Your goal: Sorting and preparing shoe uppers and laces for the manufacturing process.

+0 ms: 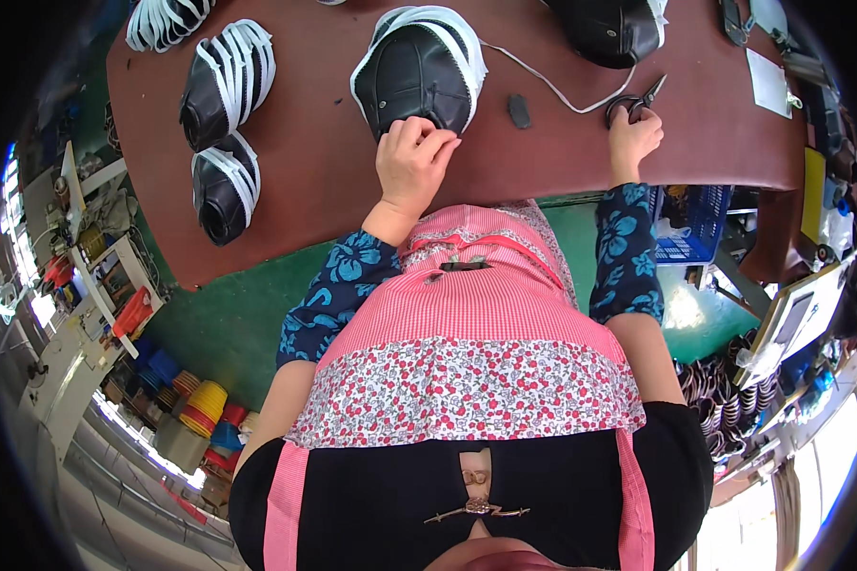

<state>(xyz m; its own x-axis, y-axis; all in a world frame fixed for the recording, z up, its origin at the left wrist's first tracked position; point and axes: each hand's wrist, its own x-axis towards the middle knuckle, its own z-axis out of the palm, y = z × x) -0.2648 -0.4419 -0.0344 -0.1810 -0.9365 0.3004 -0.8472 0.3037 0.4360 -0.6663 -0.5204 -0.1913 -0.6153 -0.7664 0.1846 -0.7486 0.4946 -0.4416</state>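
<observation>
A stack of black leather shoe uppers (414,71) with white edging lies on the brown tabletop in front of me. My left hand (414,164) is closed at the stack's near edge, its fingertips pinched against the black leather. To the right, my right hand (635,141) is wrapped round black-handled scissors (646,97), whose blades point away and to the right. A thin white strip (548,84) curves from beside the stack towards the scissors. Between my hands, a small dark piece (519,111) lies flat on the table.
More black uppers with white edging (227,81) lie at the left, with another bundle (225,190) nearer the edge. A further black stack (611,29) is at the far right. A clipboard (769,84) rests on the table (305,181); a blue crate (690,224) is below its near edge.
</observation>
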